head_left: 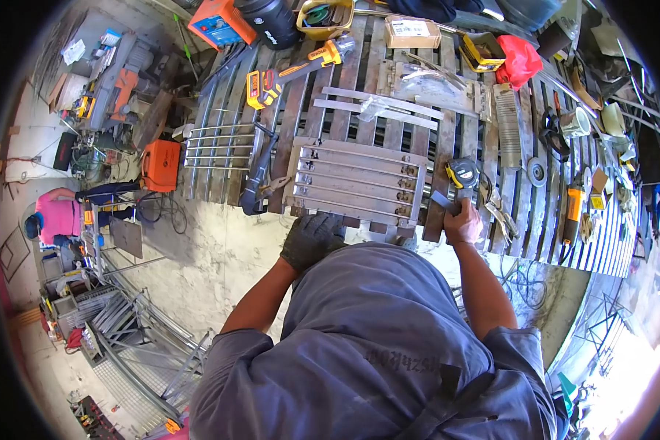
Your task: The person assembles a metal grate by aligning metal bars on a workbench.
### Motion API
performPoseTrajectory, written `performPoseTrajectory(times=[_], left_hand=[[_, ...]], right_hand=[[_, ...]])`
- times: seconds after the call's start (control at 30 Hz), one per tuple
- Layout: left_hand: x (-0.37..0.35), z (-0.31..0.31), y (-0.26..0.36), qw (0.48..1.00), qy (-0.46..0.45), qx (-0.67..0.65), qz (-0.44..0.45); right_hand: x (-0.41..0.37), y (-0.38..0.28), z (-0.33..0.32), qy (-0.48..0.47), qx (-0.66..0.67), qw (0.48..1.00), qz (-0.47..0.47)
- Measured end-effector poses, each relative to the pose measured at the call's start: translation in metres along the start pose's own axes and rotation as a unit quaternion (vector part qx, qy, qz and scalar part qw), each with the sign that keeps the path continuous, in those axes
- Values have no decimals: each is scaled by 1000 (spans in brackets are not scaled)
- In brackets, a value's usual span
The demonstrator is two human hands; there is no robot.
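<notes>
My left hand (312, 240), in a dark glove, rests with its fingers closed at the front edge of the slatted table, just below the metal plate (356, 182) that carries several parallel rods. Whether it grips anything is hidden. At the right of the plate, my bare right hand (463, 223) is closed on a small flat metal piece (443, 201). A yellow and black tape measure (462, 174) lies just beyond its fingers. Left of the plate, a clamp (257, 180) stands at the table edge.
On the slatted table (447, 139) lie a yellow angle grinder (301, 70), flat metal strips (378, 106), a cardboard box (412, 33), a red bag (519, 61), a grinding disc (537, 171) and an orange-handled tool (573, 213). A person in pink (55, 216) is far left.
</notes>
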State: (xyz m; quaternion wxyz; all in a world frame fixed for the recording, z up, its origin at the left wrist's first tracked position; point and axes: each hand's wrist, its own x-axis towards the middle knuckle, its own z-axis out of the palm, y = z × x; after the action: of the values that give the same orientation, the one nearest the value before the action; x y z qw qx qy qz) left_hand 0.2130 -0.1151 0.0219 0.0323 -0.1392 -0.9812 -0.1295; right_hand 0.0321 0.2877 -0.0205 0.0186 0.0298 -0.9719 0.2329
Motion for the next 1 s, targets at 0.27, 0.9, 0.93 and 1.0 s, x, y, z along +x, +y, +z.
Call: performPoseTrajectory(times=[0.27,0.9,0.93,1.0], left_hand=[[-27,-25,-20,954,166,-148,-199],[-59,-46,-65,913,39,-266,-308],[-56,-41,-57,904,38,-270,-329],[-51,-31,-46,886,40,-271,-375]], right_hand=[[-3,4,0,-24,137,989,55],[156,-268,-17,-173,-115,873,-441],[171,-269,-7,-177,-122,866,-451],[204,-269,19,-195,-109,847,-481]])
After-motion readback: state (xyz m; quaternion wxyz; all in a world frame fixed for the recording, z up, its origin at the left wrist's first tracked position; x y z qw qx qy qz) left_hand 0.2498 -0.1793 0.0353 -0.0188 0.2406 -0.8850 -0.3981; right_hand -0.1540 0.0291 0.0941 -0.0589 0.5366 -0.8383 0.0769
